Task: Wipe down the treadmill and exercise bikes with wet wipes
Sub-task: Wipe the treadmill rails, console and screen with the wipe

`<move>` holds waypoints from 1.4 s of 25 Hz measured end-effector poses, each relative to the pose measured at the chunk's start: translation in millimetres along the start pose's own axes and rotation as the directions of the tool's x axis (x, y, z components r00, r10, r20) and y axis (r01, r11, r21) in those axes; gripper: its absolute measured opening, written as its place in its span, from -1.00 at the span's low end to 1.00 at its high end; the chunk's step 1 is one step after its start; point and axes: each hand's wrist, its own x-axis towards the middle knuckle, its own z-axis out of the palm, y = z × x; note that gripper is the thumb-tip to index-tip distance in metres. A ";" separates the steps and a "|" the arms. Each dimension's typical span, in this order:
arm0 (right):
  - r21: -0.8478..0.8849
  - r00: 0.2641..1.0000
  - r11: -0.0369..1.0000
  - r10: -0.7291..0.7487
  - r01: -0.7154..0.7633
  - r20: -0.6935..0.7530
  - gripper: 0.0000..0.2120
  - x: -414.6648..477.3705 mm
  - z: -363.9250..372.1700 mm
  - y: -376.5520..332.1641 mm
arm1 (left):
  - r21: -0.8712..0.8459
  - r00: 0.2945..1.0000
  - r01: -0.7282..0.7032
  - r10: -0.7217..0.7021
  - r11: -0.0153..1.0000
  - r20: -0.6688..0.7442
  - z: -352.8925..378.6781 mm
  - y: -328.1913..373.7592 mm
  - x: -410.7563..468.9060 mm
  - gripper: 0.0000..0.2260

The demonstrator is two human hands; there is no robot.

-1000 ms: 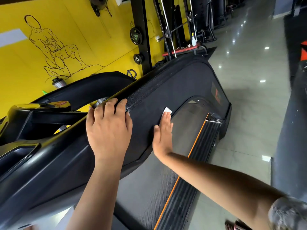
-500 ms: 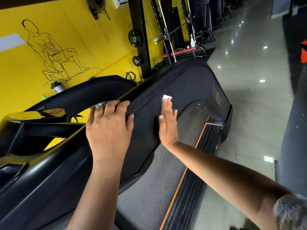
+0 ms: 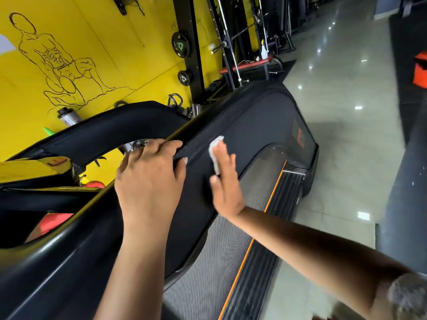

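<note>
Wipe (image 3: 215, 153) lies under right hand (image 3: 227, 188) on treadmill (image 3: 254, 116), beside left hand (image 3: 150, 181).

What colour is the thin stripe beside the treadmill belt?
The stripe is orange, clearest in the head view.

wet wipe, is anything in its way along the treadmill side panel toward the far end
Nothing visible. The right hand presses the wet wipe flat on the side panel, and the panel ahead is bare up to the red logo. The left hand grips the top rail beside it, off that path.
</note>
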 end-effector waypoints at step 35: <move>-0.128 0.972 0.968 0.226 -0.217 0.063 -0.38 18.2 -32.3 65.8 | 0.075 0.983 -0.087 0.074 0.993 0.168 60.2 59.9 60.3 -0.53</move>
